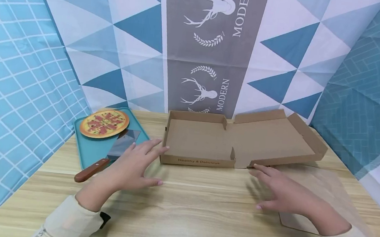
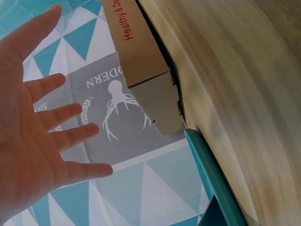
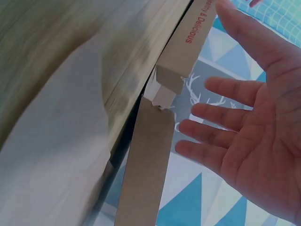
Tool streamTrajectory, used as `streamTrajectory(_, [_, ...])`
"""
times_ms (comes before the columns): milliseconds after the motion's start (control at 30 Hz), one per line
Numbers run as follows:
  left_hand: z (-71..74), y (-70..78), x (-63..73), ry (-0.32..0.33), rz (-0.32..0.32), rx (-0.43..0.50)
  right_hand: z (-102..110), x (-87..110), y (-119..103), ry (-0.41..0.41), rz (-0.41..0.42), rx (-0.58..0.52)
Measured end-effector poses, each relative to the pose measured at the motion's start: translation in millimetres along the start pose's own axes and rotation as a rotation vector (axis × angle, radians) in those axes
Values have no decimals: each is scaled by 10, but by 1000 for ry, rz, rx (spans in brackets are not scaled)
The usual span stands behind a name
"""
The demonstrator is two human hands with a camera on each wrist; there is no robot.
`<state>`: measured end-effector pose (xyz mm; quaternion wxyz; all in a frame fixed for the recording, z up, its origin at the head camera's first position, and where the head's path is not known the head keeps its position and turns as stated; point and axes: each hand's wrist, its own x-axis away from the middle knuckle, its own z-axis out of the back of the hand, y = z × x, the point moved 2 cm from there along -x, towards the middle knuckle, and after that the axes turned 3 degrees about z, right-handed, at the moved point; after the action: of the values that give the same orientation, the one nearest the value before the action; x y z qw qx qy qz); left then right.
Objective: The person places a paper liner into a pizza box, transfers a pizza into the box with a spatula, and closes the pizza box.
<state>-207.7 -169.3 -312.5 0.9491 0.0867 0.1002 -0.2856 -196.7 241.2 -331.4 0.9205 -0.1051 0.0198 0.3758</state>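
An unfolded brown cardboard pizza box (image 1: 198,138) lies on the table, its lid (image 1: 271,136) laid out to the right. "Healthy & Delicious" is printed on its front wall. My left hand (image 1: 140,163), fingers spread, hovers by the box's front left corner and holds nothing; the left wrist view shows its bare palm (image 2: 33,136). Near the lid's front edge, my right hand (image 1: 280,188) is held with fingers extended, its palm (image 3: 254,141) also bare. Left of the box, a pizza (image 1: 104,123) lies on a teal tray (image 1: 87,150) beside a wooden-handled pizza server (image 1: 92,170).
A flat sheet of brown paper or a paper bag (image 1: 322,186) lies on the table under the right forearm, partly beneath the lid. Patterned cloth walls (image 1: 136,31) close off the back and both sides of the wooden table (image 1: 201,212).
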Motion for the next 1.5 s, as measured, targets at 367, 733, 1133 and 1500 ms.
streamTrajectory(367, [-33, 6, -25, 29, -113, 66, 17, 99, 90, -56, 11, 44])
streamTrajectory(733, [-80, 45, -38, -11, -120, 90, -20, 265, 207, -144, 26, -27])
streamTrajectory(1133, [-67, 78, -18, -38, -105, 82, -132, 417, 271, -174, -52, -21])
streamTrajectory(1500, [-65, 95, -7, -32, -109, 80, -149, 416, 278, -164, -6, -8])
